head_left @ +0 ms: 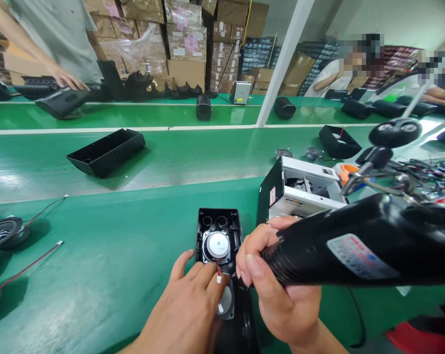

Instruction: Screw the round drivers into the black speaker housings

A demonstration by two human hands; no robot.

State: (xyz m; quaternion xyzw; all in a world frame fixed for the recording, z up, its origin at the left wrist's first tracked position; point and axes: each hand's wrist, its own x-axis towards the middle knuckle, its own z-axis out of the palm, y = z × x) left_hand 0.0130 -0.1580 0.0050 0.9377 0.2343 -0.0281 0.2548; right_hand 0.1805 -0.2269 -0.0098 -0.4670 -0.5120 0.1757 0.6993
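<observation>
Evidently, a black electric screwdriver (329, 241) is gripped nearest to the view by the right hand (281, 285), whose fingers are closed around its narrow front part. Beside it, the left hand (193, 300) is laid over the work with the fingers somewhat spread and bent downward; whether something is pinched under their tips cannot be told. Below both hands, a long black casing (246, 319) is placed on the green work surface (97, 275), with its open side turned up. In it, a lower speaker driver (227, 301) is partly covered by the left hand, and an upper speaker driver (218, 244) is seen seated farther in, with a white connector (219, 280) hanging on short wires near the fingers. From this, the step in hand is judged to be the screwing down of a driver (the tool's tip is too hidden for certainty). For the next move, an upright bit, a steady casing and wires kept away from the tip would be called for. To the left, loose speakers (3, 233) are laid; to the right, a silver-and-black machine (272, 196) is set. Farther, an open black shell (106, 152) is seen, and beyond it a shell is touched by a co-worker's hand (69, 79), before stacked cartons (187, 46).
</observation>
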